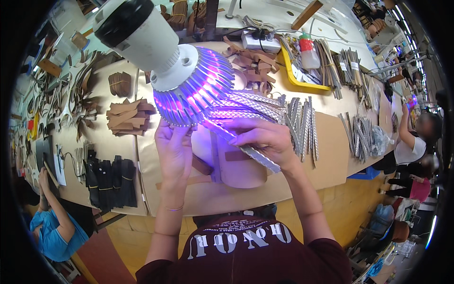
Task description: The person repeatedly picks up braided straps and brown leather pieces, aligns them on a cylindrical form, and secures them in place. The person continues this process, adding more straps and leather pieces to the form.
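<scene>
My right hand (267,137) is closed round a flat braided strap (259,158), grey and silvery, pinched between thumb and fingers. The strap slants from the lamp's lower rim down to the right. My left hand (174,149) is raised at that rim with its fingers curled together; their tips are partly hidden by the lamp, so what they hold does not show. The violet-lit lamp (194,85), with a finned head and white neck, hangs over both hands. More braided straps (250,106) fan out beyond my right hand.
Brown strips lie in a pile (130,116) and a banded bundle (119,84) at left, above black pieces (111,182). Grey strap bundles (362,137) lie at right. A yellow tray (302,87) holds a red-and-white bottle (309,53). People work at both sides.
</scene>
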